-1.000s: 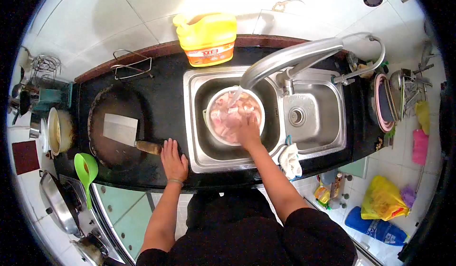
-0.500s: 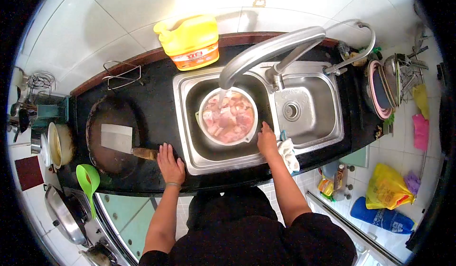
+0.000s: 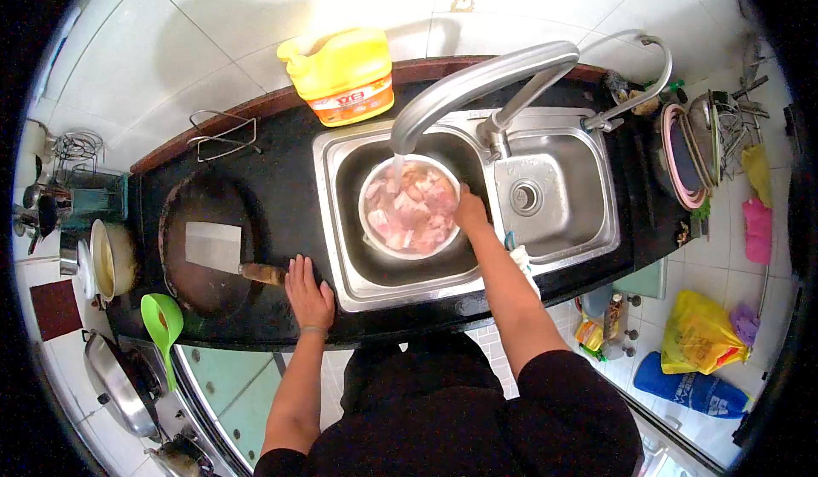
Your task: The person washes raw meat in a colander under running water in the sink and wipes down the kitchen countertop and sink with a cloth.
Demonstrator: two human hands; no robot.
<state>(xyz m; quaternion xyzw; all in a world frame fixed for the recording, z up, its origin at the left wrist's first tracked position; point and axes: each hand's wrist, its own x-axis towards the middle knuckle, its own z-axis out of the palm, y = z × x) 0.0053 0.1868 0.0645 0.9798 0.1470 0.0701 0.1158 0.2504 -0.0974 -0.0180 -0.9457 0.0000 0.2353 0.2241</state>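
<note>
A white basin (image 3: pixel 365 227) of raw, pale-pink meat pieces (image 3: pixel 411 209) in water sits in the left sink bowl (image 3: pixel 349 264). Water runs into it from the faucet (image 3: pixel 486 85). My right hand (image 3: pixel 470 213) is at the basin's right rim, fingers closed on the edge and partly hidden. On the black counter my left hand (image 3: pixel 308 296) lies flat with fingers stretched out, holding nothing. Its fingertips are beside the wooden handle of a cleaver (image 3: pixel 213 247), which rests on a round dark cutting board (image 3: pixel 192 288).
A yellow detergent jug (image 3: pixel 345 77) stands behind the sink. The right sink bowl (image 3: pixel 562 221) has a drain, with a white cloth (image 3: pixel 521 264) over its front edge. At left are a green ladle (image 3: pixel 162 324) and a pot (image 3: pixel 111 260); a wire rack (image 3: pixel 223 136) stands behind the board.
My right hand has moved up and left onto the basin's rim. The basin and meat have turned, with the side handle shifting lower. My left hand stays put.
</note>
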